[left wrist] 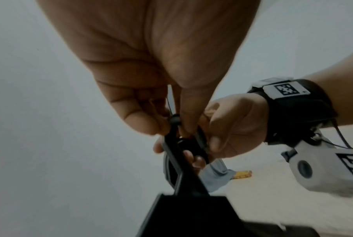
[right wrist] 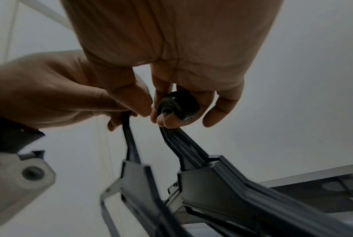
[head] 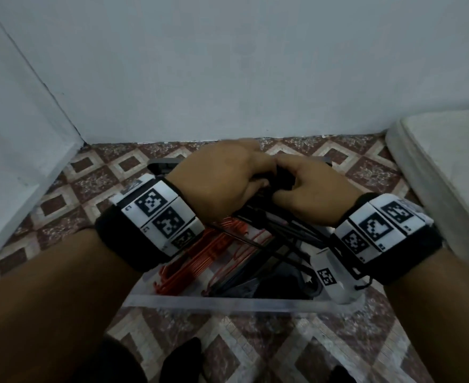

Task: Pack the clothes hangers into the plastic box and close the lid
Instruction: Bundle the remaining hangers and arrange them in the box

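Observation:
A clear plastic box (head: 227, 299) stands on the floor below my hands. Orange hangers (head: 214, 250) lie in its left half and black hangers (head: 280, 244) slant across its right half. My left hand (head: 227, 183) pinches the hook of one black hanger (right wrist: 128, 141). My right hand (head: 307, 192) grips the hooks of a bundle of black hangers (right wrist: 191, 144), with fingers curled round the hook tops (right wrist: 177, 104). The two hands meet above the far side of the box. In the left wrist view, both hands hold black hooks (left wrist: 175, 152) close together.
A grey lid (head: 164, 164) lies on the patterned tile floor (head: 227, 341) behind the box, against the white wall (head: 227, 64). A white mattress edge (head: 434, 167) runs along the right. A second wall (head: 20, 134) closes the left corner. My dark shoes (head: 183, 357) stand near the box.

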Demonstrator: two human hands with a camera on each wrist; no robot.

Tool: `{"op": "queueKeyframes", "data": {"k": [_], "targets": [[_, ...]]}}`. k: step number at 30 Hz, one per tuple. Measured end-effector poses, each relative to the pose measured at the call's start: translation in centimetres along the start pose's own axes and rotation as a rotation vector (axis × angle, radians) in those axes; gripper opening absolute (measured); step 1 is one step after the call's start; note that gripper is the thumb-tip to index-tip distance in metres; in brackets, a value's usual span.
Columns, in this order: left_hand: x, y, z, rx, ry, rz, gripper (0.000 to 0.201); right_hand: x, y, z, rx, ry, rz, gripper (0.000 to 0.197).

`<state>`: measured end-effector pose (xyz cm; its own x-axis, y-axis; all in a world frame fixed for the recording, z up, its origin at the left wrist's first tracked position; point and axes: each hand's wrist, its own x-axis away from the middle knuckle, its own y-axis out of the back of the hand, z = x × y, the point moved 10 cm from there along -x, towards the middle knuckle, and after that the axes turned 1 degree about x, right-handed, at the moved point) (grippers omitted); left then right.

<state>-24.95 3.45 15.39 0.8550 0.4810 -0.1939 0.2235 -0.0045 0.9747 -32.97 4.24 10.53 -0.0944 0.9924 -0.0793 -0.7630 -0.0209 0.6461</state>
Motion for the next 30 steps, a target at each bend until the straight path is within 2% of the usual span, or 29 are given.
{"op": "queueKeyframes", "data": {"k": [2,5,7,9,11,13,15,22,26,28,30], "targets": [[0.1,1.3,0.0,0.078,0.018,-0.137,0.019,0.3,-0.4,0.6,-0.102,0.022,0.046,0.03],[0.3,1.7,0.8,0.226,0.067,-0.278,0.019,0.1,0.2,0.2,-0.155,0.004,-0.003,0.034],[0.8,1.0,2.5,0.379,0.123,-0.332,0.026,-0.1,0.6,0.0,-0.161,-0.019,-0.034,0.037],[1.0,-0.9,3.9,0.338,0.125,-0.266,0.049,-0.1,0.8,-0.3,-0.213,-0.045,-0.039,0.041],[1.2,-4.4,4.9,0.111,0.094,-0.056,0.083,-0.1,0.9,-0.6,-0.257,-0.057,-0.042,0.043],[1.6,-7.8,6.1,-0.026,0.113,0.158,0.094,-0.2,1.5,-0.9,-0.24,-0.058,-0.084,0.041],[1.8,-9.7,6.9,-0.009,0.132,0.227,0.081,-0.4,2.7,-1.7,-0.228,-0.06,-0.184,0.041],[0.6,-10.9,6.4,0.02,0.136,0.216,0.022,-0.1,4.6,-4.7,-0.399,-0.173,-0.414,0.034],[0.6,-10.2,7.3,0.065,0.156,0.225,0.008,-0.4,4.6,-5.1,-0.271,-0.169,-0.339,0.033],[0.7,-9.7,8.1,-0.009,0.189,0.189,0.01,-0.6,4.2,-5.0,-0.15,-0.162,-0.255,0.037],[0.7,-8.7,8.9,-0.102,0.234,0.105,0.015,-0.5,4.6,-5.1,-0.12,-0.177,-0.24,0.048]]}}
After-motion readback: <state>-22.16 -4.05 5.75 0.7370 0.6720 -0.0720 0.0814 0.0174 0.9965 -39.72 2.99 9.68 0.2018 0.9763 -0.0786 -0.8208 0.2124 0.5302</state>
